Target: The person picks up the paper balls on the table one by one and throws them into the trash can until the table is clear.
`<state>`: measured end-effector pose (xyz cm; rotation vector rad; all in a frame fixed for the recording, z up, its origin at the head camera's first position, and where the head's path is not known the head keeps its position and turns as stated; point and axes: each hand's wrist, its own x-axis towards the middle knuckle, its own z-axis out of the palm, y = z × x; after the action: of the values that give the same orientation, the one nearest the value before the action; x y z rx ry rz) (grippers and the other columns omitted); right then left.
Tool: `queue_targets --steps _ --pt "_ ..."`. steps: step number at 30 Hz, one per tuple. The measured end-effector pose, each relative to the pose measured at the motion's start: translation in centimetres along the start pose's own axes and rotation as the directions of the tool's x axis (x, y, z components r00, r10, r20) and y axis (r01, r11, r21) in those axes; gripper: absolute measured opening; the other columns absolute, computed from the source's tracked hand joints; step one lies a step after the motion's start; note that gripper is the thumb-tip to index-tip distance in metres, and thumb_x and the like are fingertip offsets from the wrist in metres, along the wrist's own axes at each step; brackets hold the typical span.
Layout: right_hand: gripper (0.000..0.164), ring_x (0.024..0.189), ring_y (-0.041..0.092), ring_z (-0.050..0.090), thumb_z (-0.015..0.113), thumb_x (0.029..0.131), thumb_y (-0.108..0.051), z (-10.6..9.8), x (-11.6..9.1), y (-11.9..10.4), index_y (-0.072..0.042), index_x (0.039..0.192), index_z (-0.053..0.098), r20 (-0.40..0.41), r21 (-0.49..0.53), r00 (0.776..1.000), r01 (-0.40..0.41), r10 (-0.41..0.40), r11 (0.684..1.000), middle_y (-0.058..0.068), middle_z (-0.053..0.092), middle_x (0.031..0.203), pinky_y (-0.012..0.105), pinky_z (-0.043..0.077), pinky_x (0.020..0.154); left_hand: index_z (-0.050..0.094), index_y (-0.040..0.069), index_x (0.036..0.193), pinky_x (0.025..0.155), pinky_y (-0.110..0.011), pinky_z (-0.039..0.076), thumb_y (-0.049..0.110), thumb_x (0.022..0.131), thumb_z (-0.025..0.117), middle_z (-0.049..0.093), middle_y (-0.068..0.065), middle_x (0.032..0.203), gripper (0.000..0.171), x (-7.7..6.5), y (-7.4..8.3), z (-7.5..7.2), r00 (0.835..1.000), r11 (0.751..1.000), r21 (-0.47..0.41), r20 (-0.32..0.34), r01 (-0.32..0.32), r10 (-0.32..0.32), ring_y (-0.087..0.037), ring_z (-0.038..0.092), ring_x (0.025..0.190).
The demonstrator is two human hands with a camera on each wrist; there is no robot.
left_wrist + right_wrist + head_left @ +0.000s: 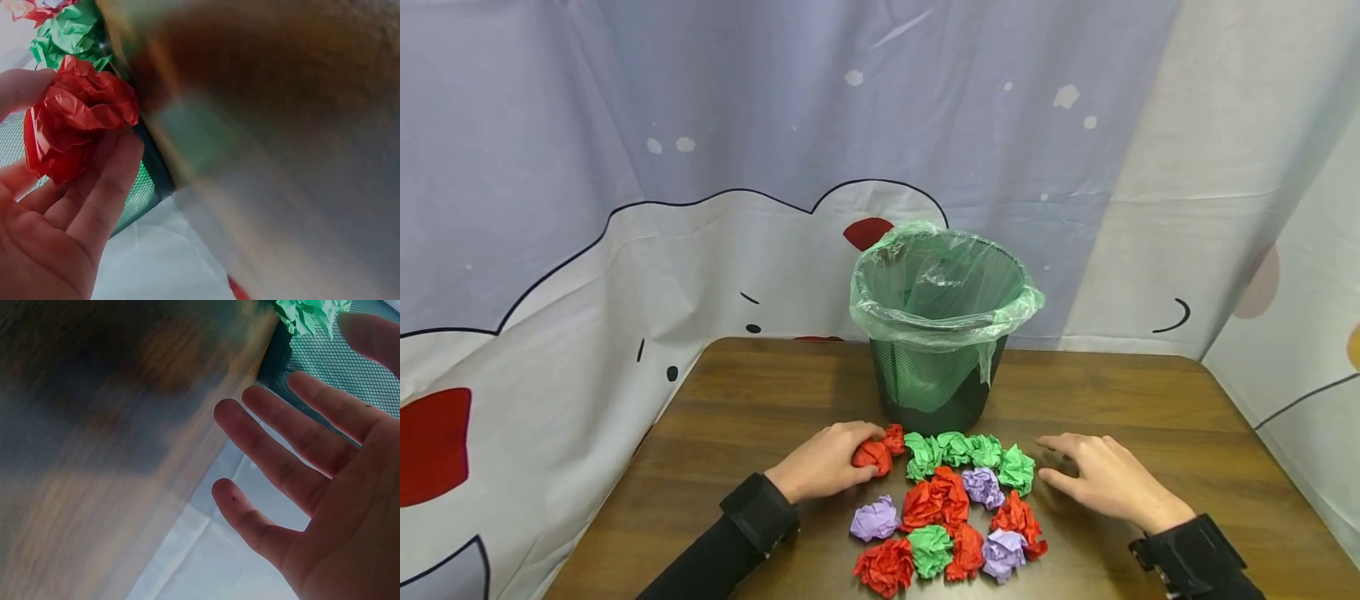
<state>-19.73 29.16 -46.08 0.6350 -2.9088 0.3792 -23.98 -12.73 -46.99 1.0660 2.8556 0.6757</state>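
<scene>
My left hand (829, 460) grips a crumpled red paper ball (81, 115) between thumb and fingers, at the left end of a cluster of paper balls. Another bit of red paper (893, 438) shows just beyond it. Right of that, several green paper balls (956, 448) form a row in front of the mesh bin. My right hand (1108, 479) holds nothing; its fingers are spread and its thumb points toward the rightmost green paper ball (1017, 471). In the right wrist view, the palm and straight fingers (269, 450) show plainly.
A dark mesh bin (891, 387) lined with a green plastic bag (880, 321) stands at the back of the wooden table (760, 383). Nearer me lie red paper balls (936, 500), purple ones (876, 519) and a green one (931, 550). A printed curtain (737, 108) hangs behind.
</scene>
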Motion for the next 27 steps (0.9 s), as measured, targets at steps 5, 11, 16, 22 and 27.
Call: queue_targets --steps 5,11,16,22,27 --pt "0.046 0.093 0.020 0.073 0.073 0.090 -0.041 0.1 -0.1 0.0 -0.013 0.127 0.069 0.011 0.017 1.000 -0.005 0.004 1.000 0.003 0.074 0.116 0.046 0.057 0.080 0.062 0.013 0.132 0.080 -0.024 0.051 0.023 0.088 0.072 0.066 0.002 0.117 0.046 -0.2 0.1 -0.6 1.000 0.999 -0.048 -0.010 0.002 -0.003 -0.007 0.060 0.094" --pt "0.046 0.093 0.020 0.073 0.074 0.089 -0.040 0.3 -0.1 0.0 -0.014 0.127 0.069 0.001 0.019 1.000 0.000 0.000 1.000 0.002 0.074 0.115 0.047 0.056 0.081 0.066 0.016 0.123 0.075 -0.022 0.049 0.024 0.088 0.073 0.064 0.008 0.105 0.037 -0.3 0.2 -1.3 0.999 0.999 -0.053 -0.050 -0.010 0.007 -0.006 0.058 0.086" --pt "0.046 0.094 0.020 0.073 0.074 0.089 -0.039 0.5 -0.2 0.1 -0.014 0.126 0.070 -0.001 0.018 1.000 -0.005 0.005 1.000 0.002 0.074 0.114 0.047 0.056 0.081 0.066 0.019 0.117 0.073 -0.021 0.049 0.024 0.088 0.073 0.062 0.010 0.100 0.031 -0.2 0.2 -2.1 0.995 0.997 -0.069 -0.099 -0.021 0.014 -0.007 0.057 0.083" --pt "0.047 0.095 0.021 0.072 0.074 0.089 -0.039 0.5 -0.4 0.1 -0.012 0.127 0.070 0.008 0.030 1.000 -0.006 0.006 1.000 0.002 0.074 0.115 0.047 0.056 0.083 0.066 0.019 0.116 0.072 -0.023 0.050 0.024 0.089 0.072 0.062 0.011 0.102 0.028 0.1 0.0 -3.8 0.977 0.993 -0.101 -0.210 -0.055 0.032 -0.007 0.057 0.084" --pt "0.046 0.096 0.020 0.072 0.073 0.090 -0.040 0.5 -0.4 0.0 -0.013 0.127 0.069 0.018 0.037 1.000 -0.005 0.005 0.999 0.002 0.074 0.115 0.046 0.057 0.082 0.066 0.017 0.116 0.074 -0.027 0.053 0.021 0.089 0.071 0.063 0.009 0.105 0.027 0.2 0.0 -5.6 0.938 0.989 -0.116 -0.343 -0.097 0.052 -0.007 0.058 0.087"
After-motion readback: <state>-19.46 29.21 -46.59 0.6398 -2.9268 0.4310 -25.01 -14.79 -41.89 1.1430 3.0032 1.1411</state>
